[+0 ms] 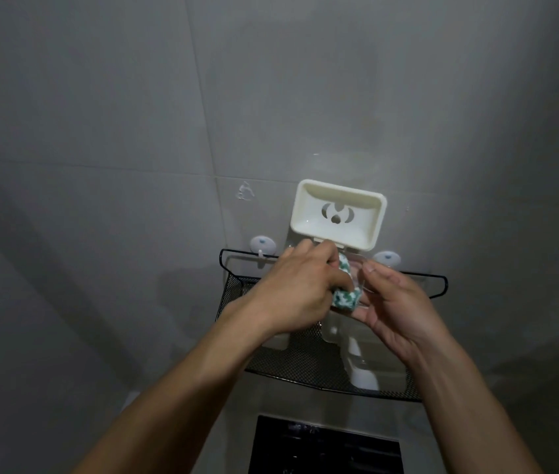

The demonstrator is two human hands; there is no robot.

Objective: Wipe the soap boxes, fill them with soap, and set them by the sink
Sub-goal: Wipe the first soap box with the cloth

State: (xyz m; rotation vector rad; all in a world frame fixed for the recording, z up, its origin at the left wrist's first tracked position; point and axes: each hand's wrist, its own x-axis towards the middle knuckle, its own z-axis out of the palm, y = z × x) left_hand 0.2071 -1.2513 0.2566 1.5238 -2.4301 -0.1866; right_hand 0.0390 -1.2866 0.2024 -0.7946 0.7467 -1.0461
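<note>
While both forearms reach up from the near edge toward the grey tiled wall, the left hand arches palm-down with its fingers curled tight around a green-and-white cloth; the right hand sits just right of it, palm turned inward, fingers loosely cupped around a clear soap box whose outline is hard to make out; the cloth presses against that box between the 2 hands; a cream soap box is on the wall just beyond the hands, open face outward; below them a black mesh shelf carries white items; 2 suction hooks flank the cream box.
</note>
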